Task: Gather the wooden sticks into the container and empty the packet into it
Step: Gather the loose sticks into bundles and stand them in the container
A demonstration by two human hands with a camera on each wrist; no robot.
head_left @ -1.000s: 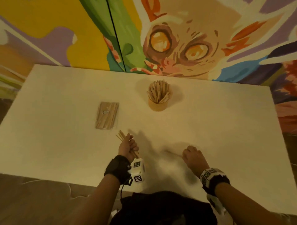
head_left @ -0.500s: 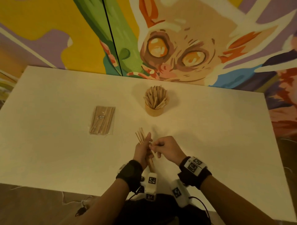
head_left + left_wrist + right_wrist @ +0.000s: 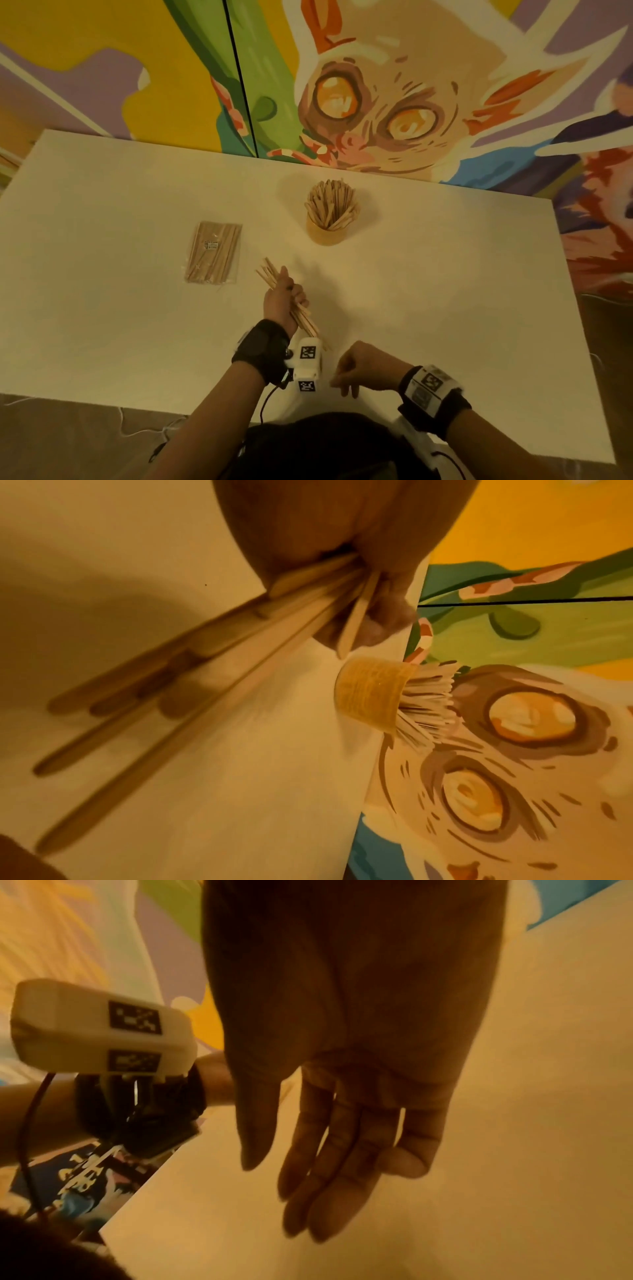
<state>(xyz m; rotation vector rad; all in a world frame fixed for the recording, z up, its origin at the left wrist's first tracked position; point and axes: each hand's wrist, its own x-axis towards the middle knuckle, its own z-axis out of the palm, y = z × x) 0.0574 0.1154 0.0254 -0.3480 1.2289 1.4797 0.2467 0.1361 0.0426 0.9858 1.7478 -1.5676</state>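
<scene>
Both hands sit near the front edge of the white surface (image 3: 102,308): the left hand (image 3: 281,301) is clenched round a bundle of wooden sticks (image 3: 301,313), while the right hand (image 3: 363,368) holds nothing, its fingers (image 3: 329,1150) relaxed and nearly straight in the right wrist view. Between the two hands hangs the white marker block (image 3: 307,363) strapped to the left wrist. A painted mural (image 3: 376,102) covers the wall behind the far edge. The held sticks run diagonally, their far ends pointing away and to the left toward the packet (image 3: 214,253), their near ends slanting back toward the wrist; the left wrist view shows them fanned loosely below the fist. That packet lies flat to the left, its long axis running roughly front to back, filled with sticks. Beyond the left hand, well apart, the round container (image 3: 327,233) stands upright, crowded with sticks that splay above its rim.
</scene>
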